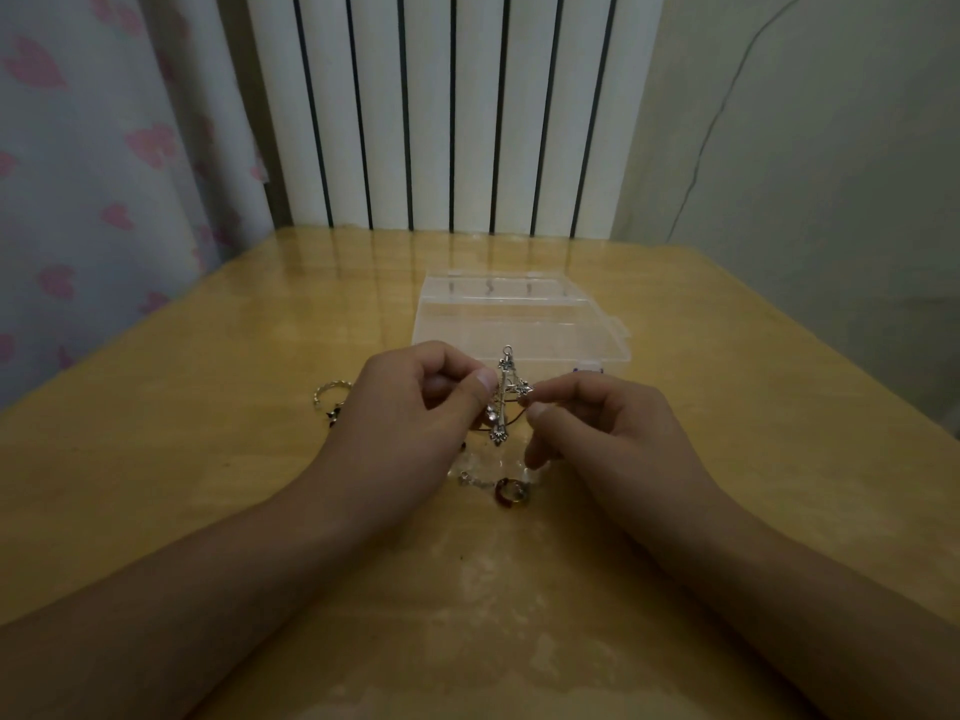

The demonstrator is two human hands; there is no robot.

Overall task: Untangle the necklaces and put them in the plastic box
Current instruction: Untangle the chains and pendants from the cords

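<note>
Above the middle of the wooden table [727, 407], both hands are raised with fingers curled: the left hand [410, 402] pinches the ornate silver cross pendant [506, 402] between thumb and fingers, while the right hand [597, 423] pinches a thin dark cord [511, 405] just beside it. Toward the table's far edge, directly beyond the hands, lies the clear plastic box [519, 314], open. Near the left hand lies a twisted silver ring-shaped piece [330, 394]; a dark ring [511, 492] and small chain pieces lie below the hands.
</note>
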